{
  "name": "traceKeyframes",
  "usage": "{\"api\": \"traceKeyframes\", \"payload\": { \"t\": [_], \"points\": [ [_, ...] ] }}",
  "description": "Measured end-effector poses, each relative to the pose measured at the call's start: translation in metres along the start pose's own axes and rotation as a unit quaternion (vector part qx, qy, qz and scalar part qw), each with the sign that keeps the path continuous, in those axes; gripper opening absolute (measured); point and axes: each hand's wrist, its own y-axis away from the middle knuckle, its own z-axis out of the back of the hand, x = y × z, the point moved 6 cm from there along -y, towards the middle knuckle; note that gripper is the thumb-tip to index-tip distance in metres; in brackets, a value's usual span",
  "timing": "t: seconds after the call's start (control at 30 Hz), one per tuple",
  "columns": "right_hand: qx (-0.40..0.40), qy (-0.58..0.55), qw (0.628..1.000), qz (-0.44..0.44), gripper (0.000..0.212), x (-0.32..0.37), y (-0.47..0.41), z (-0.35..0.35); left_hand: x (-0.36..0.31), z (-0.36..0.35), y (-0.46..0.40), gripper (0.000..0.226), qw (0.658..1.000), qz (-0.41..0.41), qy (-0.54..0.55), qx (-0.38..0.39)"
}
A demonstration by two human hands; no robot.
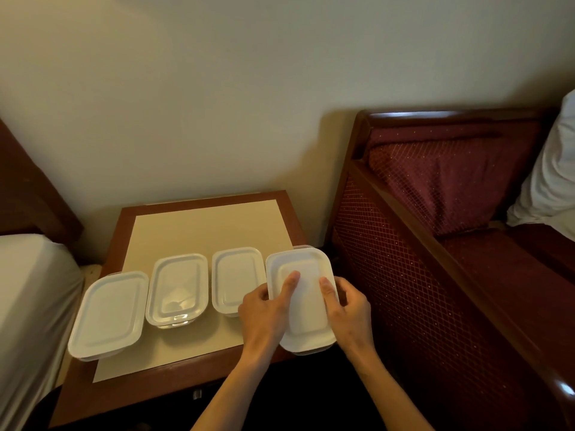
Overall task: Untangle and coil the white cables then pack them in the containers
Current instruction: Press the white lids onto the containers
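Note:
Several clear plastic containers with white lids stand in a row on a bedside table (174,387). The rightmost container (306,318) sits at the table's right front corner. My left hand (267,309) grips its left side with the thumb pressed flat on the lid. My right hand (348,309) grips its right side, thumb on the lid too. The second container from the left (177,289) shows a white coiled cable dimly through its lid. The leftmost container (109,314) and the third one (238,279) are lidded; their contents are hidden.
A beige mat (205,228) covers the tabletop under the containers. A bed with a white sheet (28,306) is at the left. A dark red patterned bed frame (435,244) with a white pillow (553,181) is close at the right.

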Motion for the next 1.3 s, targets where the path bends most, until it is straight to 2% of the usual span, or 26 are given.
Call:
{"api": "traceKeyframes", "payload": {
  "t": [0.13,0.2,0.27,0.4,0.5,0.6,0.7,0.8,0.93,1.0,1.1,1.2,1.3],
  "points": [
    [0.090,-0.074,0.982,-0.151,0.032,-0.017,-0.004,-0.012,0.010,0.006,-0.003,0.034,1.000,-0.012,-0.016,-0.009],
    [0.082,-0.053,0.977,-0.190,0.047,-0.018,-0.005,-0.015,0.017,0.005,-0.002,0.033,1.000,-0.005,-0.006,-0.001],
    [0.026,0.009,0.987,-0.159,0.056,-0.010,-0.009,-0.011,0.018,0.001,0.002,0.032,1.000,-0.008,0.000,0.012],
    [-0.018,0.059,0.997,-0.052,0.050,0.006,-0.009,-0.007,0.008,-0.002,0.000,0.030,0.997,-0.026,-0.039,0.057],
    [-0.013,0.058,0.998,-0.018,0.051,0.008,-0.006,-0.011,-0.003,0.004,-0.009,0.051,0.998,-0.019,-0.021,0.054],
    [-0.015,0.051,0.998,-0.018,0.052,0.009,-0.002,-0.015,-0.009,0.005,-0.018,0.074,0.997,-0.027,-0.069,0.011],
    [-0.018,0.045,0.998,-0.026,0.053,0.011,-0.002,-0.016,-0.010,0.003,-0.025,0.080,0.994,-0.042,-0.097,-0.018],
    [0.019,0.034,0.998,-0.040,0.052,0.009,-0.006,-0.015,-0.007,0.003,-0.031,0.085,0.995,-0.025,-0.096,-0.019],
    [0.022,0.090,0.995,-0.049,0.051,-0.001,-0.015,-0.009,0.000,-0.009,-0.020,0.065,0.998,0.010,-0.043,0.038],
    [0.006,0.102,0.991,-0.081,0.054,-0.013,-0.019,-0.005,0.008,-0.016,-0.009,0.055,0.996,-0.003,-0.064,0.068],
    [0.009,0.116,0.989,-0.097,0.056,-0.023,-0.020,-0.006,0.026,-0.017,0.003,0.045,0.995,-0.035,-0.079,0.056],
    [0.015,0.130,0.986,-0.102,0.054,-0.031,-0.017,-0.010,0.048,-0.018,-0.001,0.067,0.983,0.001,-0.181,0.040],
    [0.009,0.155,0.981,-0.118,0.055,-0.042,-0.019,-0.009,0.056,-0.024,-0.007,0.078,0.980,0.022,-0.186,0.065]
  ]
}}
